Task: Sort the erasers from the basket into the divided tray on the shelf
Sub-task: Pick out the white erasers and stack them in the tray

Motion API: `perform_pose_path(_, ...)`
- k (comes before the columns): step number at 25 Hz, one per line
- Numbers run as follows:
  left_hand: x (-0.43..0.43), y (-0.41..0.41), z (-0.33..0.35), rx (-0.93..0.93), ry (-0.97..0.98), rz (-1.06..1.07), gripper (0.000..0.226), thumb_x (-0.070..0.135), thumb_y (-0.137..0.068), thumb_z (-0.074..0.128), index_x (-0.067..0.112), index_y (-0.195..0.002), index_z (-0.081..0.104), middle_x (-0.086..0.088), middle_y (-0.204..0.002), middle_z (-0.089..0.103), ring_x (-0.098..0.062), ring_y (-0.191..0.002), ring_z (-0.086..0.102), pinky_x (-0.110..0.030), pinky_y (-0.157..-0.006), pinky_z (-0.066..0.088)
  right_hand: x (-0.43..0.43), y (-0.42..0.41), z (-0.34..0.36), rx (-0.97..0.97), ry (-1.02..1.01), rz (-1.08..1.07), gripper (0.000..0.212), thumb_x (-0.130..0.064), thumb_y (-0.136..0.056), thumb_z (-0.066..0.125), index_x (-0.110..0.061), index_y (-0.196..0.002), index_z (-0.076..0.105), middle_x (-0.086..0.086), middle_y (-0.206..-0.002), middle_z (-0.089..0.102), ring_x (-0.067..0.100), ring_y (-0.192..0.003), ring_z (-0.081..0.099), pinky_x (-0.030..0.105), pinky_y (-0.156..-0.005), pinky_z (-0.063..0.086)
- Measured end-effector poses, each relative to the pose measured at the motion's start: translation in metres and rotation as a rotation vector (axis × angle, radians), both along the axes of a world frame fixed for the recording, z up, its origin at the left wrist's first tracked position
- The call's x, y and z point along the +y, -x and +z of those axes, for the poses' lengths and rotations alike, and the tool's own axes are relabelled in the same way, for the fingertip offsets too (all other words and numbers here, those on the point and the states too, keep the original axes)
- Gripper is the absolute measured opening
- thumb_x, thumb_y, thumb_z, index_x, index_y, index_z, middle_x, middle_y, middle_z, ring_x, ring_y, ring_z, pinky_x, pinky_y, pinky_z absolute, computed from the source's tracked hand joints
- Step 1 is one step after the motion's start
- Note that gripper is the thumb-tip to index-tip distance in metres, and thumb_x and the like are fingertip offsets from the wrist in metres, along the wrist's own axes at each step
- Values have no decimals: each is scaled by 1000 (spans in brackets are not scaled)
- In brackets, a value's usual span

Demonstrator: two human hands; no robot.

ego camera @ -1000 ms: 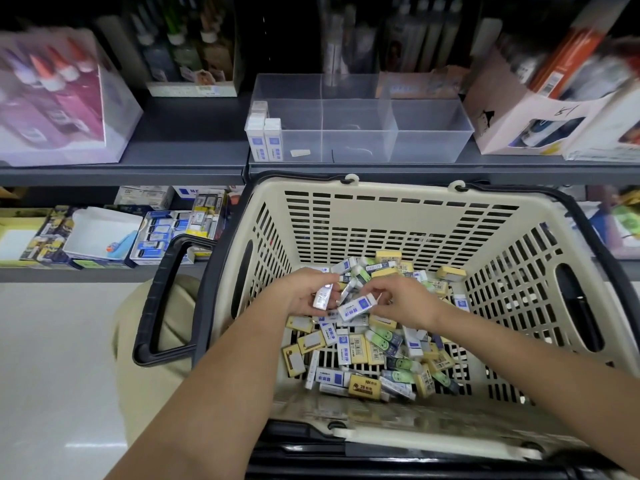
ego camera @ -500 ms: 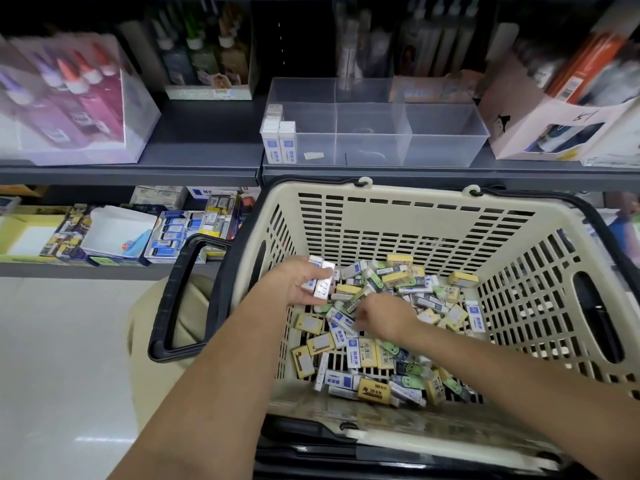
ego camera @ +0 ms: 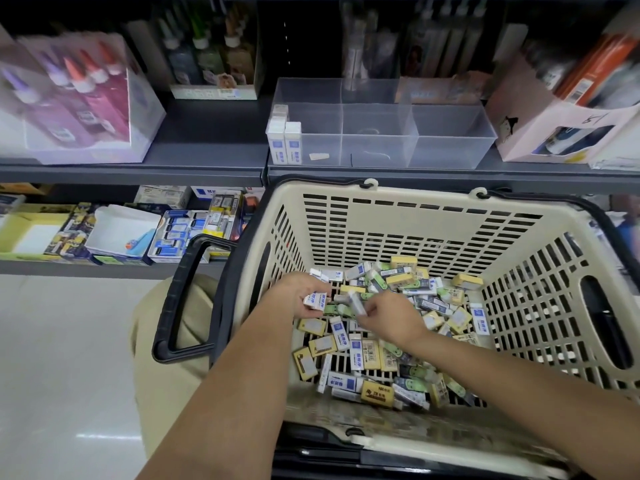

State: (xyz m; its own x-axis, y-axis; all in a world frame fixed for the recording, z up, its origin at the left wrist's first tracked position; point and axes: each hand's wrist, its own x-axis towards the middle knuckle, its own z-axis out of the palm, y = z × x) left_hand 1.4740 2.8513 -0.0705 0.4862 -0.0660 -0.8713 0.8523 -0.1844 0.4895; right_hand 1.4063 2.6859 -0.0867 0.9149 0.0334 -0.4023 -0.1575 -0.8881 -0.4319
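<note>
A beige slotted basket [ego camera: 398, 216] holds a heap of several small boxed erasers [ego camera: 360, 351] in white-blue, yellow and green. My left hand [ego camera: 298, 294] is inside the basket at the left of the heap and grips white-blue erasers [ego camera: 316, 301]. My right hand [ego camera: 388, 315] is close beside it and pinches one white eraser [ego camera: 357, 304] lifted off the heap. On the shelf above stands the clear divided tray [ego camera: 450, 147]. Its left compartment has white-blue erasers [ego camera: 284, 142] standing upright; the other two compartments look bare.
The basket's black handle [ego camera: 180, 299] hangs at its left side. A pink carton [ego camera: 554, 126] sits right of the tray and a box of glue bottles [ego camera: 79, 102] at far left. A lower shelf [ego camera: 114, 233] carries stationery boxes. Pale floor [ego camera: 62, 358] lies below left.
My right hand went down into the heap and has come up pinching a white eraser next to my left hand. My left hand stayed in place, still gripping its erasers.
</note>
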Motion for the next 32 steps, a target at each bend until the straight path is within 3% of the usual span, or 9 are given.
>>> perform_pose_path(5,-13,3,5,32,342,11,31,11,-81,69,1,-108,59,-14,-100,65,-24,-89,64,-40,-85,53,5,-16,21,-269,-116,35,25,-32,-82,65,-13,-67,61,-2,-59,57,12,-55,52,24,-54,42)
perform_pose_path(10,-9,-3,3,-37,330,178,29,7,-77,72,3,-104,61,-12,-96,67,-22,-83,66,-32,-61,56,7,-14,18,-252,-313,13,16,-23,-88,62,-11,-89,72,3,-75,70,11,-57,59,22,-58,49)
perform_pose_path(14,-8,-3,1,-38,281,211,29,0,-77,71,0,-105,62,-14,-101,66,-24,-89,64,-34,-62,54,11,1,-8,25,-22,215,25,-31,-88,60,-8,-92,69,7,-87,70,22,-77,66,34,-69,55)
perform_pose_path(18,-9,-4,2,-35,260,200,28,-2,-78,70,1,-104,60,-13,-95,65,-22,-86,63,-34,-60,54,32,8,-23,87,179,281,37,-44,-84,61,-12,-101,52,6,-91,63,25,-83,60,31,-58,42)
perform_pose_path(20,-8,-5,1,-26,250,203,21,-3,-77,70,3,-95,60,-12,-92,64,-22,-84,63,-34,-59,54,38,9,-23,101,177,269,38,-36,-83,63,-12,-106,45,5,-90,59,25,-81,59,31,-55,41)
perform_pose_path(23,-6,-6,-2,-17,214,190,33,-4,-75,72,2,-104,57,-14,-104,61,-25,-89,61,-33,-54,56,31,5,-17,178,-40,88,34,-16,-81,64,-13,-107,42,2,-86,56,20,-74,58,30,-51,44)
perform_pose_path(25,-5,-7,-6,-24,181,177,40,-3,-73,73,4,-108,56,-13,-107,56,-28,-94,59,-34,-58,57,17,-1,-6,171,-198,-63,25,-13,-81,65,-14,-100,50,0,-85,59,11,-67,56,20,-50,43)
perform_pose_path(28,-6,-5,-6,19,232,136,35,8,-71,78,6,-101,60,-12,-97,65,-24,-89,63,-34,-60,55,-1,-12,13,115,-505,-302,19,-8,-83,64,-11,-102,61,3,-81,62,13,-66,57,20,-57,49)
perform_pose_path(32,-10,-1,0,53,375,-34,40,17,-70,79,9,-106,62,-10,-99,69,-24,-91,67,-38,-68,57,4,-23,27,59,-686,-301,22,-5,-83,66,-11,-103,64,-2,-70,62,5,-57,57,16,-54,48)
